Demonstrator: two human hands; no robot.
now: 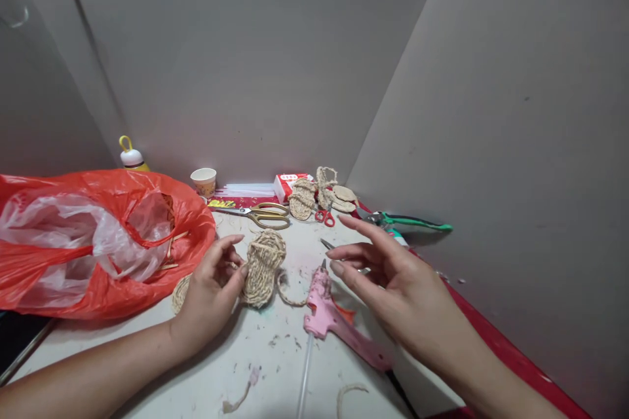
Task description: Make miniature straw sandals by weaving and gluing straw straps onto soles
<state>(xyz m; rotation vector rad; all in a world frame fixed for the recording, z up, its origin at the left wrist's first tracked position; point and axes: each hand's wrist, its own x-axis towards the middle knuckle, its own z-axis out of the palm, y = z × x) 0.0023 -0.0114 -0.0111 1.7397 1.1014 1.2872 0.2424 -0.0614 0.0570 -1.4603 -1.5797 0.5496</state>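
My left hand grips the edge of a small woven straw slipper between thumb and fingers, just above the table. The slipper has an oval braided sole with a band across its upper part. My right hand is open, its index finger stretched out and apart from the thumb. It hovers beside the tip of a pink hot glue gun, which has a clear glue stick in its back. A pointed metal tip shows behind the right fingers; the rest is hidden. A curl of straw cord lies by the slipper.
A red plastic bag fills the left side. Toward the back are a paper cup, large scissors, glue sticks, another straw slipper, small red scissors and green-handled pruners. Grey walls enclose the table.
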